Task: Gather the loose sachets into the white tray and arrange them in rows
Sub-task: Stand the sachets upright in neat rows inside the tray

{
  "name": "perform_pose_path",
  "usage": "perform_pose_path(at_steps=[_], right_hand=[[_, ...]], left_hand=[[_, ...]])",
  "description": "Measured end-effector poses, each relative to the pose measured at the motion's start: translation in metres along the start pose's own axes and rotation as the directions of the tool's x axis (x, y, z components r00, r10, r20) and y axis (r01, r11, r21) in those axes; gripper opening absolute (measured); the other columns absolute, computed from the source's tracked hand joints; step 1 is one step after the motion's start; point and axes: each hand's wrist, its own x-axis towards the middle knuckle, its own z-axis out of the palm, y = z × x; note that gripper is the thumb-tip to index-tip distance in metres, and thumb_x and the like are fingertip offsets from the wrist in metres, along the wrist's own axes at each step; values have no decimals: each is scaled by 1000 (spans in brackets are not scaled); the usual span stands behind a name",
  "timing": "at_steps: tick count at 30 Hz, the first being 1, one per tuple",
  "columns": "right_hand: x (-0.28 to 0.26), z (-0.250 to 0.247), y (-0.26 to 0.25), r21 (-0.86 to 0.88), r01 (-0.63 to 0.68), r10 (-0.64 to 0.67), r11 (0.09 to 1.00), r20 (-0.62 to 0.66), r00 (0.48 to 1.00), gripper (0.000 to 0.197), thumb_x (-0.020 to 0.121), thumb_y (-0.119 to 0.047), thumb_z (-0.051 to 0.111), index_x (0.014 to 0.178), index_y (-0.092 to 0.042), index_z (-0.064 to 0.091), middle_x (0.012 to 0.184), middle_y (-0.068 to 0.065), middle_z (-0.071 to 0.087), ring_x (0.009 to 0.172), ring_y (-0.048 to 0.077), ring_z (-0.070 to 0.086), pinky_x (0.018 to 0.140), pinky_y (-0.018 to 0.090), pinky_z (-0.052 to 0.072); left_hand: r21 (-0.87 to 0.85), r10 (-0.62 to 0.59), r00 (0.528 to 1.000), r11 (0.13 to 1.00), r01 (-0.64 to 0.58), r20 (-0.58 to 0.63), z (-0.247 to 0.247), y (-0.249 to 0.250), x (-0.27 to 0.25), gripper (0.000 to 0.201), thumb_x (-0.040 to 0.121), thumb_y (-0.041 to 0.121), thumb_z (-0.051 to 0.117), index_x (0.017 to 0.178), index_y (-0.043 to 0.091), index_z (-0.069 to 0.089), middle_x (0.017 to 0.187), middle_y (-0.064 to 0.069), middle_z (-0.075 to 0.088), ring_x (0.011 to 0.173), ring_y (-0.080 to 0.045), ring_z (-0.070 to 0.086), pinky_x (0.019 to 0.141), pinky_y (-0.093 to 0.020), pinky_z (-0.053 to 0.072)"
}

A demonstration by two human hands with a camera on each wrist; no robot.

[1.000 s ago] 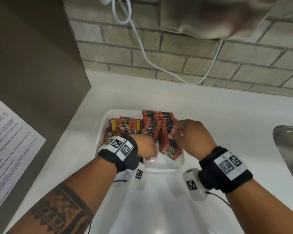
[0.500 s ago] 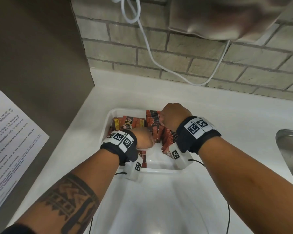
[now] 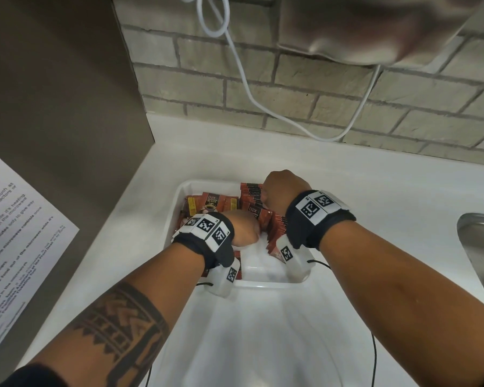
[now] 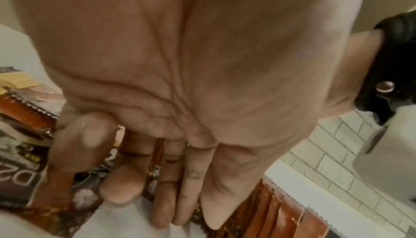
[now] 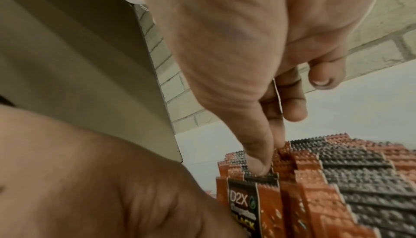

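Over a white tray (image 3: 179, 202) on the worktop (image 3: 375, 219), the right hand (image 3: 282, 191) pinches the serrated tops of upright sachets (image 5: 315, 179) while the left hand (image 3: 243, 229) curls round a loose few; light, thin and probably slippery, they look best gripped by their edges.

Head cam looks down, wrist cams close-up under palms, all share sachets (image 3: 252, 203)

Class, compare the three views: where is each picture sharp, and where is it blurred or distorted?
Head view: sharp on the sachets, wide-angle bend at the edges. Left wrist view: left hand fills the frame, soft. Right wrist view: right hand close and soft, sachet print blurred.
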Motion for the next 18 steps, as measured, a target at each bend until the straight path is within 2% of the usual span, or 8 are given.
perform_pose_path(at_steps=[2, 7, 12, 15, 18], right_hand=[[1, 1, -1, 2, 9, -9, 1000, -2, 1000, 27, 87, -8, 56, 62, -14, 48, 72, 3, 56, 75, 24, 59, 62, 30, 43], [3, 2, -2, 6, 42, -42, 999, 4, 999, 12, 84, -11, 59, 74, -16, 63, 82, 3, 65, 80, 24, 64, 64, 30, 46], [7, 6, -1, 32, 33, -33, 999, 6, 999, 15, 82, -9, 57, 80, -15, 71, 84, 2, 69, 78, 23, 65, 64, 30, 49], [9, 7, 0, 42, 29, -29, 999, 8, 1000, 15, 81, -11, 59, 82, -17, 72, 85, 0, 69, 78, 22, 65, 66, 31, 52], [9, 6, 0, 49, 24, -24, 999, 5, 1000, 8, 79, -14, 63, 76, -17, 70, 83, 0, 67, 77, 23, 64, 62, 29, 48]], left_hand=[[17, 5, 1000, 1000, -5, -1, 1, 0, 3, 39, 106, 21, 39, 130, 4, 64, 128, -15, 65, 117, -32, 60, 103, -40, 47], [35, 29, 999, 999, -28, -23, 3, 2, 7, 38, 105, 24, 41, 129, 6, 65, 124, -15, 66, 113, -32, 61, 98, -38, 49], [79, 55, 997, 996, -51, -46, 9, -7, 16, 35, 98, 19, 58, 132, 13, 63, 123, -7, 67, 109, -27, 63, 86, -30, 48], [49, 44, 998, 998, -42, -46, 5, -2, 14, 35, 103, 21, 48, 131, 8, 63, 123, -12, 66, 111, -30, 62, 87, -31, 45], [27, 52, 997, 998, -51, -55, 2, 5, 12, 37, 106, 22, 39, 126, 4, 65, 119, -15, 67, 108, -32, 62, 87, -32, 45]])
